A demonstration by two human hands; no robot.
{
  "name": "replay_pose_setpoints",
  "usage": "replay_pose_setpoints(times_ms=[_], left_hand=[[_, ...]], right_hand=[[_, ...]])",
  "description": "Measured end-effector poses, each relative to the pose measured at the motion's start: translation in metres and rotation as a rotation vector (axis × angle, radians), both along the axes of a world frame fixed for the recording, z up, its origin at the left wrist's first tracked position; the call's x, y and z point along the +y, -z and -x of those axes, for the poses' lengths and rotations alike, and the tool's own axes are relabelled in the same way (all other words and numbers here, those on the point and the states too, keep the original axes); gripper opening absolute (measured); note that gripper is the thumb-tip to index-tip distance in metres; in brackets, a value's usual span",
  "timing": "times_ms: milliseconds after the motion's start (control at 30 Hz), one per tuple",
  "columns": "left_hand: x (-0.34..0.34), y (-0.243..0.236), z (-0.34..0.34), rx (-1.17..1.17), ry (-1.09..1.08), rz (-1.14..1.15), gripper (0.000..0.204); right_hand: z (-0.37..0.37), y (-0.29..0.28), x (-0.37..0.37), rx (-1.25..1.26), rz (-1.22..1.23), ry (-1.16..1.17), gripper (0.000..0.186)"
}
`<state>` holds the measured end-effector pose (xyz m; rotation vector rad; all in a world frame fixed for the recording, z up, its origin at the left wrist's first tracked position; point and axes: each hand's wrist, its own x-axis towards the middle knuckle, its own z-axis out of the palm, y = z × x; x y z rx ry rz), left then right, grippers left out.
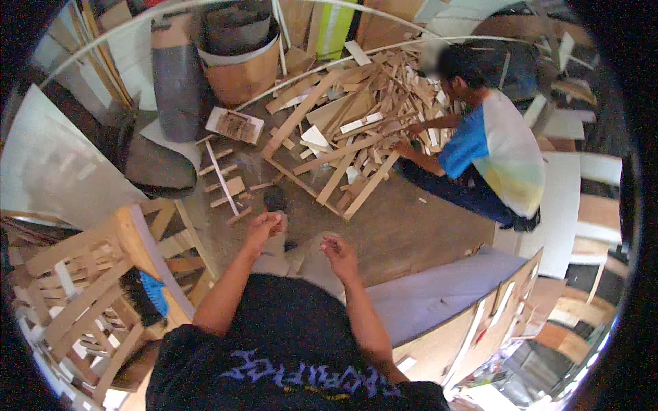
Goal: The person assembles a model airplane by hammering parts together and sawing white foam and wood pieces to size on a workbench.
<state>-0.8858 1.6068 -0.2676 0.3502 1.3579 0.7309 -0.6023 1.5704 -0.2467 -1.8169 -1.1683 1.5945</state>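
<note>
Both my hands are raised in front of my body, over the floor. My left hand (264, 229) is closed, its fingertips pinched together; anything between them is too small to make out. To its right, a short gap away, my right hand (338, 257) has its fingers curled in, and I cannot make out what they hold, if anything. Nearest beyond my left hand lies a small frame of wooden slats (221, 175). A long heap of wood offcuts (370, 116) covers the floor farther ahead.
A co-worker (504, 144) squats at the heap's right side, hands among the offcuts. On my left stands a wooden frame (89, 274) with a blue-backed brush (154, 294) on it. A purple-covered wooden panel (439, 291) lies to my right. Bins (240, 68) stand at the back.
</note>
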Motion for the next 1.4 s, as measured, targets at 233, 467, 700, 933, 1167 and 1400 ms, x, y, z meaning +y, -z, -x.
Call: replay_pose_setpoints(times_ms=[233, 467, 700, 933, 1167, 1400], left_hand=[[0.036, 0.155, -0.051, -0.086, -0.256, 0.252, 0.036], [0.085, 0.334, -0.102, 0.085, -0.434, 0.166, 0.040], [0.109, 0.357, -0.110, 0.078, -0.208, 0.138, 0.037], [0.129, 0.331, -0.105, -0.103, -0.132, 0.169, 0.039], [0.118, 0.350, -0.110, -0.133, -0.176, 0.236, 0.041], [0.127, 0.350, -0.123, -0.173, -0.277, 0.223, 0.043]], right_hand=[[-0.019, 0.235, 0.101, 0.293, 0.344, 0.380, 0.044], [-0.012, 0.510, 0.239, -0.512, -0.059, -0.202, 0.051], [0.020, 0.606, 0.349, -0.631, -0.627, -0.322, 0.080], [0.031, 0.625, 0.427, -0.823, -0.562, -0.593, 0.115], [0.049, 0.633, 0.358, -0.752, -0.507, -0.896, 0.068], [0.052, 0.582, 0.363, -0.392, -0.377, -0.896, 0.032]])
